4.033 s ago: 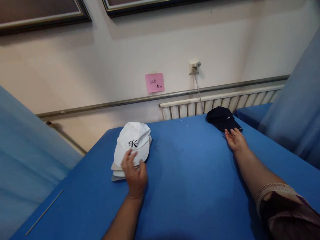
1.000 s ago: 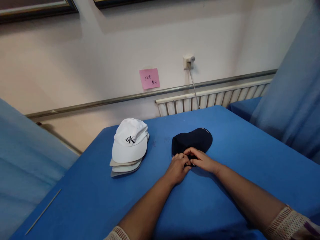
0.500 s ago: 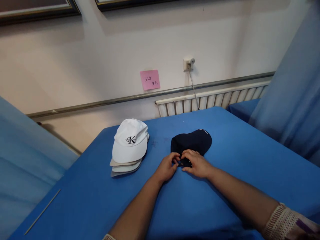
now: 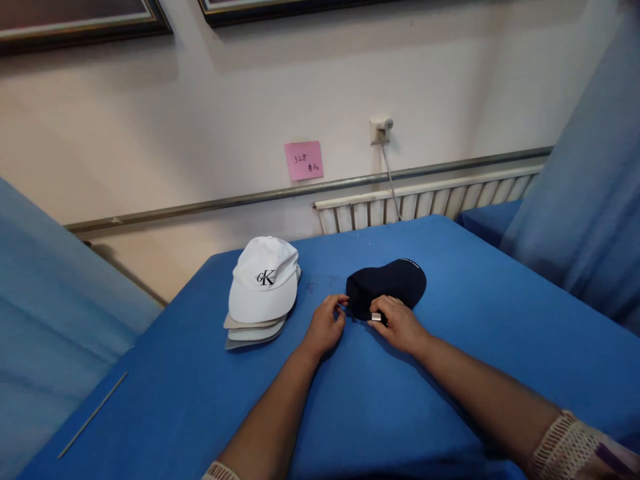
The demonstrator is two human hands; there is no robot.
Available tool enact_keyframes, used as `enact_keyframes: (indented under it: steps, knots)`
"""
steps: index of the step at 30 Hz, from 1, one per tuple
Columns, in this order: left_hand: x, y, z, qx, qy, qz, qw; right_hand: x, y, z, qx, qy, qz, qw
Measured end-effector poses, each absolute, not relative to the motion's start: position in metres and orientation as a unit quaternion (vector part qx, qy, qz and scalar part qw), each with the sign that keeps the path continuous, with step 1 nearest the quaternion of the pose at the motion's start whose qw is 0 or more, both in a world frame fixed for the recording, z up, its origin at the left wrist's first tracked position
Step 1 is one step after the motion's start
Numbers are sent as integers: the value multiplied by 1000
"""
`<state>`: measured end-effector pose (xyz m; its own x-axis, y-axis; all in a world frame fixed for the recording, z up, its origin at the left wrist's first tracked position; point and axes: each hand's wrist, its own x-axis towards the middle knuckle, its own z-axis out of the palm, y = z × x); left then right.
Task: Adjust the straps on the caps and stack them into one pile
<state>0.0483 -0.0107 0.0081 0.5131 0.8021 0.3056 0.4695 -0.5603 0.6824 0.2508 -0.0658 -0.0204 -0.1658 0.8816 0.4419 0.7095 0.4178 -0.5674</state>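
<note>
A dark navy baseball cap [image 4: 373, 283] lies on the blue-covered table, its brim pointing to the far right and its back opening towards me. My right hand [image 4: 400, 323] is closed on the back edge of the cap, where a small silver buckle [image 4: 376, 317] shows at the fingertips. My left hand [image 4: 325, 323] rests at the cap's left rear edge. Its fingers are bent, with the thumb apart from them; whether the fingertips touch the fabric I cannot tell. Left of the hands stands a stack of caps, a white cap [image 4: 264, 280] with black letters on top.
The blue table [image 4: 190, 413] bears a thin rod [image 4: 93, 415] near its left edge. Behind it are a metal rail [image 4: 240, 199], a radiator [image 4: 390, 210], a plugged-in socket [image 4: 380, 132] and a pink note [image 4: 304, 160]. Blue curtains [image 4: 45, 320] hang on both sides.
My hands have moved apart at the back of the cap, the left one shifting left to its edge. The silver buckle now shows at my right fingertips.
</note>
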Motion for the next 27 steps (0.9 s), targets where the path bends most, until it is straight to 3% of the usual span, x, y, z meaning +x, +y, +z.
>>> enact_keyframes:
  steps: [10, 18, 22, 25, 27]
  knots:
    - [59, -18, 3, 875, 325, 234, 271, 249, -66, -20, -490, -781, 132, 363]
    - [19, 27, -2, 674, 544, 427, 259, 257, -69, -16, -482, -759, 158, 408]
    - [22, 20, 3, 638, 571, 460, 236, 275, -63, -10, -504, -680, 92, 524]
    - [37, 2, 9, 699, 531, 406, 254, 308, -46, -19, -619, -528, 9, 582]
    - [47, -11, 11, 754, 499, 308, 295, 332, -32, -31, -685, -444, 40, 576]
